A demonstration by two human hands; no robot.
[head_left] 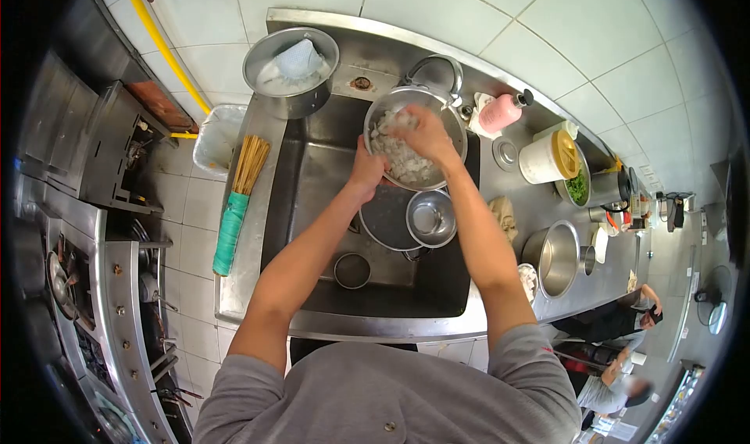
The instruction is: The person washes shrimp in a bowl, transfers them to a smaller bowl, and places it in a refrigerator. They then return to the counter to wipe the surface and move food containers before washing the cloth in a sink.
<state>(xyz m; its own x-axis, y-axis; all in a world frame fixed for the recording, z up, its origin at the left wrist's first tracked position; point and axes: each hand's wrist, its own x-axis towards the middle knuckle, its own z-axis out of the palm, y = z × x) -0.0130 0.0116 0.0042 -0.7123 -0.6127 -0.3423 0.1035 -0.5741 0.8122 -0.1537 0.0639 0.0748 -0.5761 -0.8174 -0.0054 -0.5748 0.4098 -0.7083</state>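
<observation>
A metal bowl (451, 120) of small white translucent pieces (410, 167) is held over the far part of the sink, below the faucet (437, 65). My left hand (367, 167) is closed on the bowl's left rim. Inside the bowl, my right hand (428, 135) has its fingers curled among the white pieces, with some at its fingertips; the fingers are slightly blurred. Below the bowl, a smaller metal bowl (430, 219) sits on a larger dark, round pan (379, 221). A small round container (352, 271) stands on the sink floor.
A big pot (291, 104) with a cloth stands back left; a green-wrapped bundle of sticks (241, 206) lies at the left edge. On the right are a pink pump bottle (501, 113), a white tub (539, 160) and a deep pot (551, 258). Other people (613, 389) are at the far right.
</observation>
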